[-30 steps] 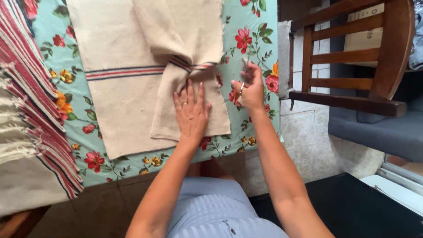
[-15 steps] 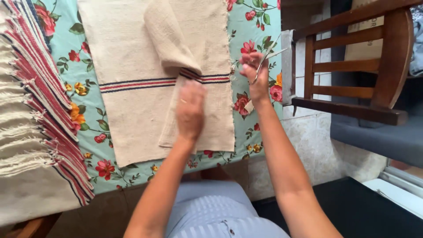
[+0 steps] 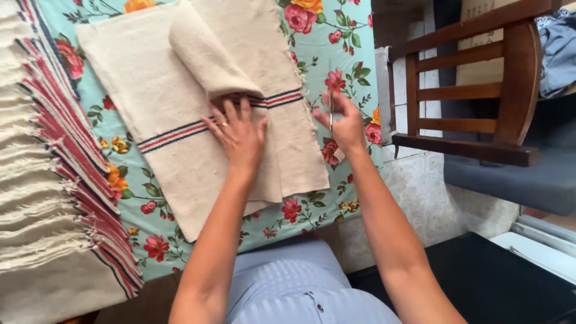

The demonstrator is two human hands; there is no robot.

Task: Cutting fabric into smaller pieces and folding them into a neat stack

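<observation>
Head view, left hand (image 3: 240,135) fingers spread flat on cream striped cloth (image 3: 180,132), right hand (image 3: 343,123) fingers closed — gripping scissors (image 3: 330,111)

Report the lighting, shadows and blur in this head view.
Head view: soft, even daylight, no glare; the left hand lies sharp on the cream striped cloth, casting a faint shadow; the right hand is slightly motion-blurred, so what it grips is unclear; floral tablecloth colours read clearly.

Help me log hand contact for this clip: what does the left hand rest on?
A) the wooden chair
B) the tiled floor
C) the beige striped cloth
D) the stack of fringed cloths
C: the left hand lies flat, fingers spread, on the beige striped cloth spread on the floral tablecloth.
</observation>
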